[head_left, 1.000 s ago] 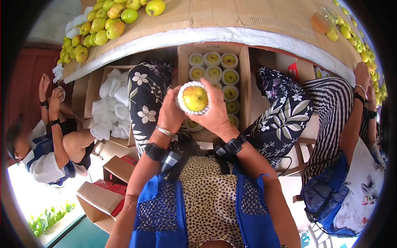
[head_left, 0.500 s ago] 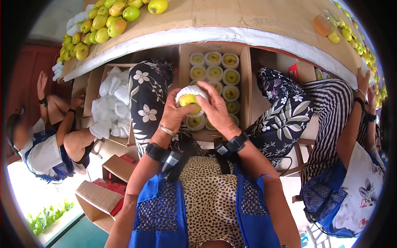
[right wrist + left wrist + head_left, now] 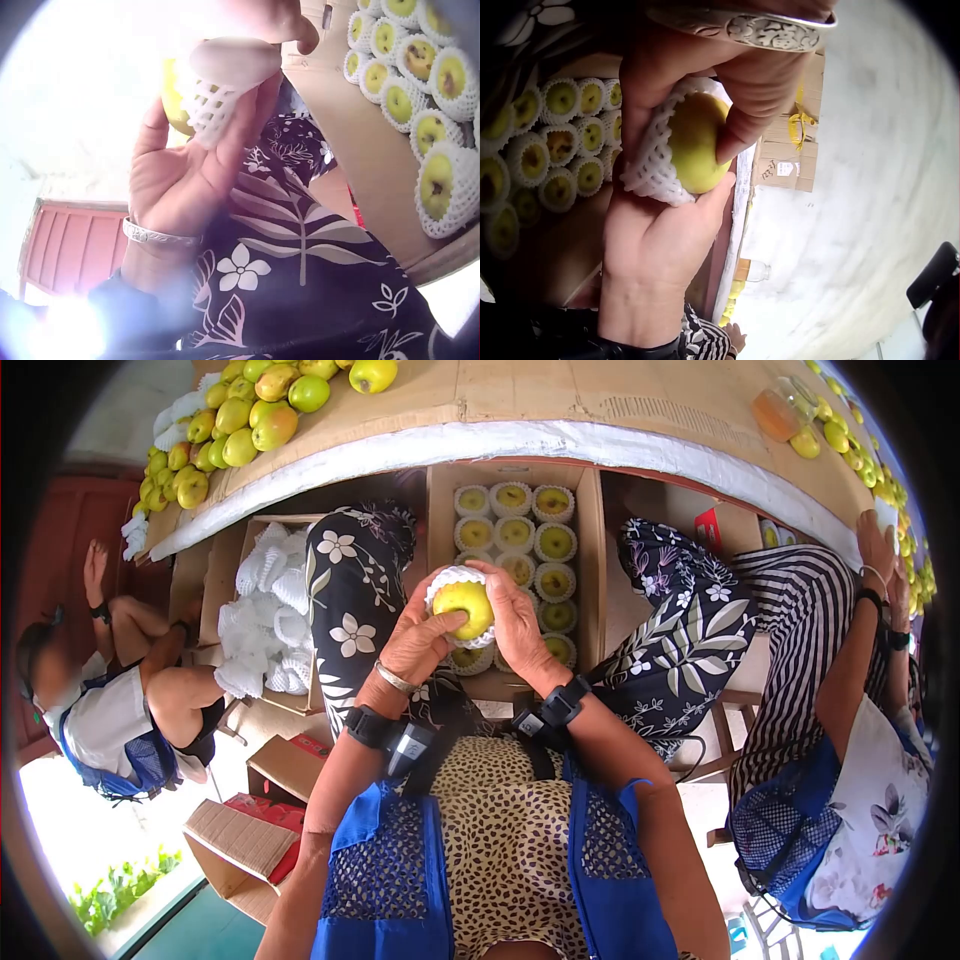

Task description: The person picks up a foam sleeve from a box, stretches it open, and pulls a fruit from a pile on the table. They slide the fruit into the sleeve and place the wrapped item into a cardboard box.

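A yellow-green apple (image 3: 460, 606) in a white foam net sleeve (image 3: 660, 161) is held between both hands over a box. My left hand (image 3: 412, 632) grips it from the left, thumb pressed across the bare skin of the fruit. My right hand (image 3: 522, 632) holds the other side, fingers around the sleeve; the left wrist view shows its thumb along the apple's edge. Beneath the hands, the cardboard box (image 3: 592, 575) holds rows of sleeved apples (image 3: 400, 105), partly hidden by the hands.
Empty foam sleeves (image 3: 265, 620) fill a carton left of my knee. Loose apples (image 3: 240, 420) lie piled on the cardboard-covered table (image 3: 540, 395). One person sits at the left, another in striped trousers (image 3: 800, 630) at the right. An open carton (image 3: 240, 840) stands lower left.
The apple turned in the hands, and the left thumb came across its face. My right thumb crossed the fruit half a second ago and has since moved to the side. The left person's hand lowered.
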The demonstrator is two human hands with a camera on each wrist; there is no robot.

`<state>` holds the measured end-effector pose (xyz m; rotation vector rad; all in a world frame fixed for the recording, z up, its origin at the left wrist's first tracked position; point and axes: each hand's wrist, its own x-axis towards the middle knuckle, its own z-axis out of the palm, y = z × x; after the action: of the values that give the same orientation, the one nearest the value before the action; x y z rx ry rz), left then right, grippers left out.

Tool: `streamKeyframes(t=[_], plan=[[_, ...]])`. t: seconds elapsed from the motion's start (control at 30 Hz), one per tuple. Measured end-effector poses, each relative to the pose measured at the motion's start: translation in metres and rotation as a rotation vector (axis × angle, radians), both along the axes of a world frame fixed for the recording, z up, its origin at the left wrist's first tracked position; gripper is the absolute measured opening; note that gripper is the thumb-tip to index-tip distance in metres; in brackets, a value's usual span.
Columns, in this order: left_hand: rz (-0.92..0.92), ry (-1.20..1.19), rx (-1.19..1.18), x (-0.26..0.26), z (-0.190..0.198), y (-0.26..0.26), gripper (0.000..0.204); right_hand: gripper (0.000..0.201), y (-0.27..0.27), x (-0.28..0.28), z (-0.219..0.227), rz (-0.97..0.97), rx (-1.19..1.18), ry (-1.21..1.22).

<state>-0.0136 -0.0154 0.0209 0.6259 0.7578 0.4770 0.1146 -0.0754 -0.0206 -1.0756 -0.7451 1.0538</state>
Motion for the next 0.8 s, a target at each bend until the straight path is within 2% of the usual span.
streamKeyframes(t=[0.17,0.27,0.47,0.57,0.63,0.67,0.7,0.77,0.8], plan=[[-0.036,-0.023,-0.080,0.000,-0.001,-0.003,0.059,0.044,0.000,-0.001,-0.007,0.012,0.000,0.086],[-0.022,-0.053,-0.086,0.002,-0.002,-0.006,0.055,0.044,0.000,0.001,-0.003,-0.016,-0.047,-0.018],[-0.010,-0.002,-0.041,-0.001,-0.012,-0.001,0.054,0.044,0.000,-0.001,-0.010,-0.015,-0.085,-0.036],[-0.035,0.040,0.022,-0.001,-0.014,0.001,0.053,0.041,-0.001,0.013,-0.005,0.074,-0.143,-0.128],[-0.046,0.094,0.057,-0.004,-0.016,0.002,0.052,0.046,0.003,0.030,0.001,-0.002,-0.173,-0.179],[-0.048,0.135,0.066,-0.005,-0.014,0.004,0.052,0.059,0.004,0.041,0.000,0.059,-0.252,-0.128],[-0.057,0.172,0.071,-0.006,-0.015,0.004,0.052,0.066,0.005,0.049,0.006,0.148,-0.230,-0.113],[-0.133,0.225,0.236,-0.011,-0.022,0.006,0.058,0.070,0.004,0.059,0.035,0.347,-0.285,-0.413],[-0.150,0.300,0.294,-0.011,-0.021,0.005,0.064,0.072,0.006,0.058,0.037,0.421,-0.242,-0.482]])
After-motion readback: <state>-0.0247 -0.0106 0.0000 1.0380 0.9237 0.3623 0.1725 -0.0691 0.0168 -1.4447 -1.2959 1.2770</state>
